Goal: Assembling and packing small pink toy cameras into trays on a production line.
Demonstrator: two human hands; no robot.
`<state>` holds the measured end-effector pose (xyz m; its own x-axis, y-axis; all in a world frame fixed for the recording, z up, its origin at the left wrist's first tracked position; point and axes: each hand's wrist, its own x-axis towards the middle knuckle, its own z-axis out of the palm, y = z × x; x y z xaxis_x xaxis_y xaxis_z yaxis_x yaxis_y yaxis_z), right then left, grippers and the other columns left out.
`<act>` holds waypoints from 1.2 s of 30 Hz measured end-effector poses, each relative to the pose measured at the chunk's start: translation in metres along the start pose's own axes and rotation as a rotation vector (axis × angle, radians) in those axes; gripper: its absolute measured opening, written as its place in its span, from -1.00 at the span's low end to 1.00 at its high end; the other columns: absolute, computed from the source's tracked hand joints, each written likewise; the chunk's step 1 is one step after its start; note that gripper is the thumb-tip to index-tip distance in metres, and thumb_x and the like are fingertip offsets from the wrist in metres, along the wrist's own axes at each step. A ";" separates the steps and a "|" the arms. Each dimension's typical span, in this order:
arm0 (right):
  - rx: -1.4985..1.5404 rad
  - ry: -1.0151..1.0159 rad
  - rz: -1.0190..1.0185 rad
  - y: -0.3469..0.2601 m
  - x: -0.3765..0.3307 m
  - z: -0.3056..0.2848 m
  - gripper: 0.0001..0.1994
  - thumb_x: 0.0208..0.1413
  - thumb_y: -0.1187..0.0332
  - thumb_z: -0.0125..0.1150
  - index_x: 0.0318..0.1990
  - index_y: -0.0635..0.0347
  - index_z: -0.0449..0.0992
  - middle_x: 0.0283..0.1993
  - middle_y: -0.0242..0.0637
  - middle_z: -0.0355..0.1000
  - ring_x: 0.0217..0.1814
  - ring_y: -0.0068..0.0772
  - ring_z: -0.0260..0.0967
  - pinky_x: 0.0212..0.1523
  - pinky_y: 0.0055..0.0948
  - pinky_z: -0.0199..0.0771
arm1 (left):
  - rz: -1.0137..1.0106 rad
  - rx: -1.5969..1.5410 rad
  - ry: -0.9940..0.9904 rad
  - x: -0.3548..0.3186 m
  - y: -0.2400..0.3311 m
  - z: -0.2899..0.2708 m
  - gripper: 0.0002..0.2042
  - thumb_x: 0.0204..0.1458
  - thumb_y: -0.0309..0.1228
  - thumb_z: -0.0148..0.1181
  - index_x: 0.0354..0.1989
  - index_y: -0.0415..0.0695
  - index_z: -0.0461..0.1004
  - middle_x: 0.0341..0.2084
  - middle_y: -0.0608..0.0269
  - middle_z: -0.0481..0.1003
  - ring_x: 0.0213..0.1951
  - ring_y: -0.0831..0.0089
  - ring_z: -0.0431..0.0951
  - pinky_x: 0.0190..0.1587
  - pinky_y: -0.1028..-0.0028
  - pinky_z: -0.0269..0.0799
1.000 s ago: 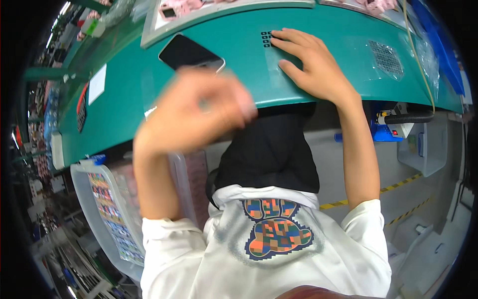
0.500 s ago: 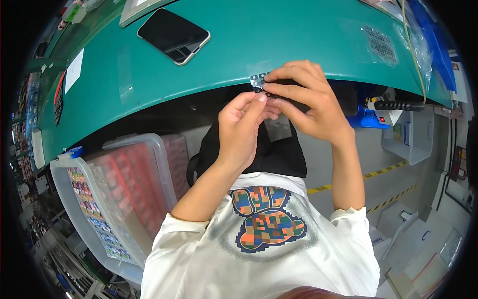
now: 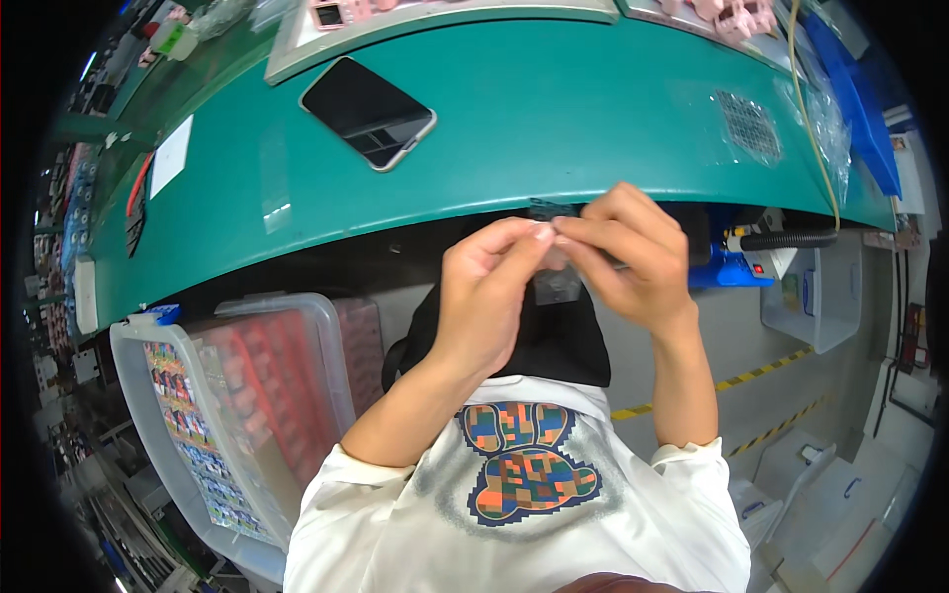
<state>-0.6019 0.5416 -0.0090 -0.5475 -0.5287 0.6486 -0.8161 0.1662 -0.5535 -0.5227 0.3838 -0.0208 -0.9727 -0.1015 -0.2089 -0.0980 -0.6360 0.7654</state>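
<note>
Just at the near edge of the table [image 3: 494, 119], toward its middle, a thin sheet [image 3: 554, 209] with a dark, streaky look is held up, tilted so its face barely shows. The left hand [image 3: 484, 287] and right hand [image 3: 638, 262] come together on its lower part, thumbs and forefingers pinched; whether a small piece sits between the tips is hidden. A second ago the sheet lay flat on the table under the right hand; half a second ago its dark squares faced up. The work now seems to be fine fingertip handling off the surface. Below, a clear patch [image 3: 559, 285] shows against the dark trousers [image 3: 554, 341]; whether it belongs to the sheet cannot be told. Toward the table's far left corner lies a phone [image 3: 368, 114]; near the right end, a meshed film [image 3: 748, 126].
</note>
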 end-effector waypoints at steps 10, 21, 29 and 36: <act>0.085 0.180 0.246 0.017 0.029 -0.025 -0.86 0.00 0.64 0.38 -0.26 0.34 0.69 -0.39 -0.32 0.44 -0.43 -0.55 0.24 -0.43 -0.59 0.22 | -0.036 0.172 -0.120 0.057 0.039 0.043 -0.81 0.24 -0.49 0.20 -0.17 -0.43 0.62 -0.28 0.07 0.62 -0.27 0.50 0.60 -0.12 0.59 0.56; -0.040 0.125 0.506 0.097 0.037 -0.043 -0.81 0.26 0.40 0.27 -0.16 0.40 0.64 -0.22 -0.37 0.56 -0.20 -0.55 0.40 -0.10 -0.65 0.34 | 0.169 0.976 0.134 0.146 0.050 0.028 -0.70 0.02 -0.30 0.28 -0.54 -0.34 0.52 -0.58 0.02 0.53 -0.52 0.24 0.55 -0.41 0.25 0.53; -0.183 0.081 0.652 0.107 0.034 -0.046 -0.71 0.30 0.25 0.25 0.01 0.25 0.67 -0.02 -0.33 0.63 0.01 -0.48 0.53 0.12 -0.56 0.45 | 0.920 1.196 0.255 -0.057 0.199 -0.073 -0.80 0.02 -0.36 0.28 -0.25 -0.20 0.66 -0.35 0.16 0.65 -0.40 0.31 0.58 -0.31 0.40 0.49; -0.160 0.154 0.823 0.078 0.043 -0.046 -0.69 0.31 0.20 0.24 0.04 0.21 0.67 0.03 -0.31 0.63 0.06 -0.42 0.54 0.16 -0.52 0.48 | 0.082 1.917 1.455 -0.380 0.256 -0.246 -0.69 0.21 -0.27 0.04 -0.10 -0.24 0.60 -0.20 -0.01 0.65 -0.20 0.07 0.63 -0.12 0.25 0.52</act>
<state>-0.6976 0.5699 0.0000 -0.9874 -0.0707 0.1416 -0.1565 0.5696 -0.8069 -0.1265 0.0712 0.1046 -0.3610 -0.8577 0.3661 -0.9025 0.4202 0.0943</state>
